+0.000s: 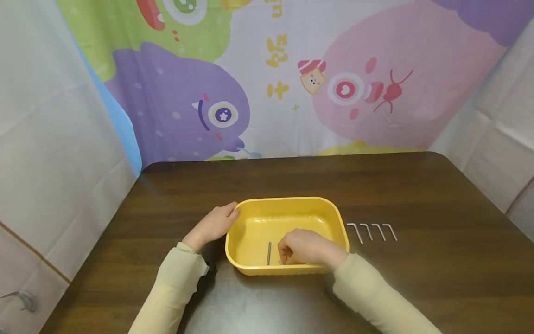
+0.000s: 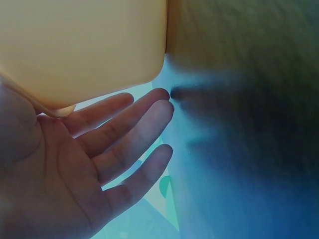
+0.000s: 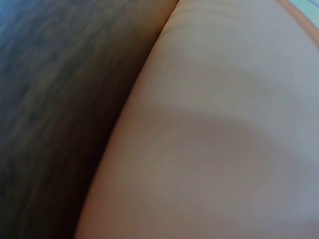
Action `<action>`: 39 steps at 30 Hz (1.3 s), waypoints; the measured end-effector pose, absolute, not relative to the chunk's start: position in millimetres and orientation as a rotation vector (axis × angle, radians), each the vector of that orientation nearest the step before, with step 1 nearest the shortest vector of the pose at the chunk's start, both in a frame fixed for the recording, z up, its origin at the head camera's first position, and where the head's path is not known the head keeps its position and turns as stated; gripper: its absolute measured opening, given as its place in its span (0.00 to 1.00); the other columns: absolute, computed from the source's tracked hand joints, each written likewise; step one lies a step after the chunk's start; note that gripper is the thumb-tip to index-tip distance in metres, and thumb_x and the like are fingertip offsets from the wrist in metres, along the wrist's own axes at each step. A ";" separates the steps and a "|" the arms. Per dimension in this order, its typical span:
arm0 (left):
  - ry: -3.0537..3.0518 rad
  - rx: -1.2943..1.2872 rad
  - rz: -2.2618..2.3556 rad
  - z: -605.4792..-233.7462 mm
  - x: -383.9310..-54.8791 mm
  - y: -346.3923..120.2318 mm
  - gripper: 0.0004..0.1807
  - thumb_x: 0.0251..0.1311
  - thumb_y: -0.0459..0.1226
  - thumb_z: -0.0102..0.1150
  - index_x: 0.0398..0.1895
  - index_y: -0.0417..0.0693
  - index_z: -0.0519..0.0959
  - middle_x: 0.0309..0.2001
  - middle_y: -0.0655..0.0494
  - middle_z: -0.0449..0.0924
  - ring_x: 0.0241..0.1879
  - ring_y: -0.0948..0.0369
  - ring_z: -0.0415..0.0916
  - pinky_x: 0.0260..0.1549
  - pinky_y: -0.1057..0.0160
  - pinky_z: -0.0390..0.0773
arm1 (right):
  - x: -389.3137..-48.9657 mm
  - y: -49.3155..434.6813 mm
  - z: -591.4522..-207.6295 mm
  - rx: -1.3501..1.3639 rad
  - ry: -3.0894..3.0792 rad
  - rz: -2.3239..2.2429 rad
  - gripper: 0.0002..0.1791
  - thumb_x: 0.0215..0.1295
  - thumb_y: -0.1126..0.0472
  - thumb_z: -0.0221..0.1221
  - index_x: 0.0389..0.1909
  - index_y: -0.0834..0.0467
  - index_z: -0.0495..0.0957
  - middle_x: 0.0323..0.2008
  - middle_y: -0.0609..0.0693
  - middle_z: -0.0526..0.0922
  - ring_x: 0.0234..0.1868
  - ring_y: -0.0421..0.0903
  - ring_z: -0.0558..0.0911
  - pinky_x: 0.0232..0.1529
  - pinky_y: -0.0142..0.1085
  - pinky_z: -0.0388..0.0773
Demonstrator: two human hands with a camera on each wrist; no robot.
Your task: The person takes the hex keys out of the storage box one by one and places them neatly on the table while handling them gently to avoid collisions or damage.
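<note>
A yellow plastic tub (image 1: pixel 288 269) stands on the brown table. My left hand (image 1: pixel 214 226) rests at the tub's left rim near its far corner. In the left wrist view, the fingers of that hand (image 2: pixel 107 149) extend loosely along the outside of the tub wall (image 2: pixel 84 45). My right hand (image 1: pixel 304 246) reaches inside over the near right part, fingers bent down to the tub floor. A small glint of metal shows by its fingertips; whether they pinch it I cannot tell. Left of them lies a grey metal rod (image 1: pixel 269 253). The right wrist view shows mostly the tub's outer wall (image 3: pixel 209 139).
Several L-shaped hex keys (image 1: pixel 365 231) lie in a row on the table (image 1: pixel 417 287), just right of the tub. A cartoon-printed cloth (image 1: pixel 283 125) hangs behind the table, with pale cloth at both sides.
</note>
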State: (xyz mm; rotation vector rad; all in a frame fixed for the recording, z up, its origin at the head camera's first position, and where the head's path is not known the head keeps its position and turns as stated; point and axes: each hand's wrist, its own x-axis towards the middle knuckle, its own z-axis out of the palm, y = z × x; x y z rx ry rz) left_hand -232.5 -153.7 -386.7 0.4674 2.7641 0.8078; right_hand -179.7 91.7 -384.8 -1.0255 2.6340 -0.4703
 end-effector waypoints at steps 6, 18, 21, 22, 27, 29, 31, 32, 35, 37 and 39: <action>2.777 0.475 0.806 -387.8 -233.0 -152.6 0.20 0.70 0.45 0.33 0.53 0.42 0.69 0.46 0.46 0.74 0.43 0.56 0.72 0.45 0.55 0.70 | -179.7 91.5 -384.6 -1.023 2.649 -0.457 0.12 0.49 0.69 0.57 0.16 0.47 0.76 0.18 0.38 0.70 0.24 0.37 0.68 0.28 0.29 0.66; 2.752 0.460 0.820 -387.9 -232.1 -153.2 0.26 0.70 0.46 0.32 0.63 0.38 0.61 0.60 0.40 0.66 0.57 0.50 0.67 0.55 0.50 0.65 | -179.1 90.9 -382.5 -1.013 2.692 -0.399 0.10 0.50 0.66 0.58 0.16 0.47 0.75 0.19 0.38 0.69 0.23 0.38 0.69 0.29 0.29 0.67; 2.743 0.449 0.823 -387.5 -231.5 -153.3 0.28 0.70 0.46 0.32 0.67 0.37 0.56 0.64 0.40 0.59 0.62 0.48 0.61 0.58 0.48 0.61 | -179.3 90.9 -382.8 -1.022 2.710 -0.389 0.08 0.51 0.63 0.60 0.17 0.48 0.75 0.20 0.38 0.69 0.23 0.38 0.69 0.29 0.30 0.67; 2.743 0.449 0.823 -387.5 -231.5 -153.2 0.29 0.70 0.46 0.32 0.67 0.37 0.56 0.65 0.39 0.59 0.63 0.48 0.60 0.58 0.48 0.61 | -179.5 90.9 -383.1 -1.018 2.716 -0.390 0.08 0.51 0.62 0.60 0.17 0.48 0.75 0.20 0.38 0.69 0.23 0.38 0.69 0.29 0.30 0.67; 2.747 0.452 0.811 -387.0 -231.7 -152.7 0.29 0.70 0.46 0.32 0.67 0.37 0.55 0.65 0.39 0.58 0.63 0.47 0.59 0.59 0.47 0.60 | -181.2 92.3 -383.4 -0.982 2.746 -0.439 0.07 0.51 0.56 0.60 0.18 0.47 0.74 0.19 0.37 0.70 0.24 0.37 0.70 0.29 0.30 0.67; 2.746 0.449 0.806 -386.5 -231.5 -152.5 0.29 0.70 0.46 0.33 0.67 0.36 0.54 0.65 0.39 0.57 0.64 0.47 0.58 0.59 0.47 0.59 | -182.0 93.6 -383.0 -0.982 2.756 -0.460 0.07 0.51 0.56 0.60 0.18 0.47 0.74 0.19 0.36 0.71 0.23 0.36 0.70 0.29 0.30 0.67; 2.744 0.450 0.804 -385.5 -231.0 -152.2 0.29 0.70 0.46 0.33 0.67 0.36 0.54 0.65 0.38 0.57 0.64 0.47 0.58 0.59 0.47 0.59 | -182.5 95.1 -381.7 -0.978 2.754 -0.494 0.06 0.51 0.56 0.60 0.18 0.47 0.74 0.18 0.36 0.71 0.23 0.36 0.70 0.29 0.30 0.68; 2.744 0.451 0.803 -384.8 -230.6 -152.1 0.29 0.70 0.46 0.33 0.67 0.36 0.54 0.65 0.38 0.57 0.64 0.46 0.58 0.59 0.47 0.58 | -182.7 95.7 -380.8 -0.973 2.753 -0.509 0.06 0.51 0.57 0.60 0.18 0.47 0.74 0.18 0.36 0.72 0.23 0.36 0.70 0.29 0.30 0.68; 2.745 0.454 0.806 -383.5 -229.9 -152.1 0.29 0.70 0.46 0.33 0.67 0.35 0.54 0.65 0.38 0.57 0.64 0.46 0.58 0.59 0.47 0.59 | -183.0 97.3 -377.7 -0.961 2.748 -0.543 0.06 0.51 0.58 0.59 0.19 0.47 0.74 0.18 0.37 0.72 0.23 0.36 0.70 0.29 0.30 0.68; 2.744 0.455 0.812 -383.3 -229.5 -152.1 0.29 0.70 0.46 0.33 0.67 0.35 0.54 0.65 0.38 0.57 0.63 0.46 0.58 0.59 0.47 0.59 | -183.1 98.6 -375.6 -0.949 2.752 -0.568 0.06 0.51 0.58 0.60 0.19 0.47 0.74 0.18 0.37 0.72 0.23 0.36 0.70 0.30 0.30 0.67; 2.742 0.456 0.819 -383.5 -229.4 -152.2 0.29 0.70 0.46 0.33 0.67 0.36 0.55 0.64 0.38 0.59 0.63 0.47 0.60 0.58 0.47 0.60 | -183.4 100.0 -373.6 -0.949 2.768 -0.578 0.06 0.51 0.59 0.59 0.20 0.47 0.73 0.18 0.36 0.71 0.23 0.36 0.70 0.30 0.30 0.67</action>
